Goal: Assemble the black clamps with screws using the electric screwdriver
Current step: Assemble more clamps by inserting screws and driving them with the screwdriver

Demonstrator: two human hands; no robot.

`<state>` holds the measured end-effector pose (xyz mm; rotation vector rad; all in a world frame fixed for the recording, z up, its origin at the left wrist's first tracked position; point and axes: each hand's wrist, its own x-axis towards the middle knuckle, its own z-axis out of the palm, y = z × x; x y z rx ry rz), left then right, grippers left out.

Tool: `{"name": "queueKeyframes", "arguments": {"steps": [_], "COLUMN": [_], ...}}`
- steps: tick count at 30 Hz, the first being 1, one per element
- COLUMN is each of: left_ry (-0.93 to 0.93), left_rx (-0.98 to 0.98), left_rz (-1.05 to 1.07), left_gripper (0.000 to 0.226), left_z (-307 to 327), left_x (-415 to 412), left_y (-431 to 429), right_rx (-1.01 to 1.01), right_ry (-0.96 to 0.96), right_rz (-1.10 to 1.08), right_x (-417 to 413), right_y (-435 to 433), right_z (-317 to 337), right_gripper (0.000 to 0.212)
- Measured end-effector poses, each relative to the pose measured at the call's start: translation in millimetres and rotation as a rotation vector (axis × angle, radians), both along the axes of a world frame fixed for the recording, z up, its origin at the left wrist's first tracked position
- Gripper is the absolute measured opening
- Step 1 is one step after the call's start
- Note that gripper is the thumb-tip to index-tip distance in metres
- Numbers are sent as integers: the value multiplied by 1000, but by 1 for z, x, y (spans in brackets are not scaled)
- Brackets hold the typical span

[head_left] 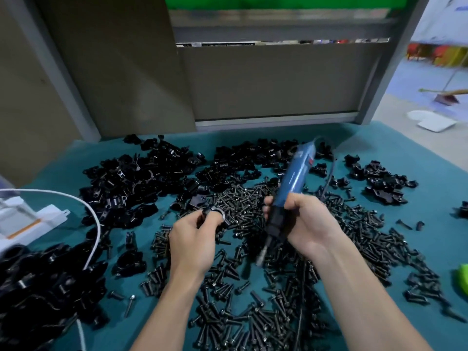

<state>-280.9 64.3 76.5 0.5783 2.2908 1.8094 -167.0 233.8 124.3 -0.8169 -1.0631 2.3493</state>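
My right hand [301, 224] grips a blue electric screwdriver [293, 176] around its black lower collar, with the silver bit [262, 253] pointing down and left over the screws. My left hand [192, 236] pinches a black clamp [215, 215] by its ring, held just above the table. Black screws [253, 300] lie heaped across the middle and near part of the teal table. Loose black clamp parts [141, 178] are piled at the back left, back centre and right.
A white device [27, 221] with a white cable [96, 224] sits at the left edge. More black clamps [38, 287] are heaped at the near left. A grey panel [266, 79] stands behind the table. A green object [462, 279] lies at the right edge.
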Motion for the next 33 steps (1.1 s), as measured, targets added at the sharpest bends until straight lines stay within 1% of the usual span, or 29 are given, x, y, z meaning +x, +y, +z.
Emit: {"name": "queueKeyframes", "arguments": {"steps": [2,3,5,7,10,16,20,24,27,30,33], "left_ry": [45,61,94,123,135,194,259,288,309,333,337], "left_rx": [-32,-45,-45,-48,-52,-83,-90,-95,-115,-145,-144], "left_rz": [-23,-22,-7,6,-4,-87,-106,-104,-174,-233,-249], "left_gripper": [47,47,46,45,45,37,36,28,21,25,24], "left_z": [-2,-2,-3,-3,-1,0,0,-1,1,1,1], "left_x": [2,2,0,-1,-3,4,9,12,15,18,16], "left_y": [1,1,2,2,3,9,9,3,0,0,-1], "right_rx": [19,28,17,-70,-184,-311,-354,-402,-427,-457,-496], "right_ry": [111,157,223,254,331,345,427,506,527,537,550], "right_rz": [4,4,8,-34,-112,-279,-309,-363,-387,-396,-395], "right_x": [-6,-10,-19,-27,-31,-28,-27,-24,-21,-21,-19], "right_y": [2,3,7,13,20,18,21,27,30,30,31], "right_z": [1,1,4,5,3,-20,-24,-24,-25,-26,-26], "right_gripper": [62,59,45,40,25,10,13,12,11,10,9]}}
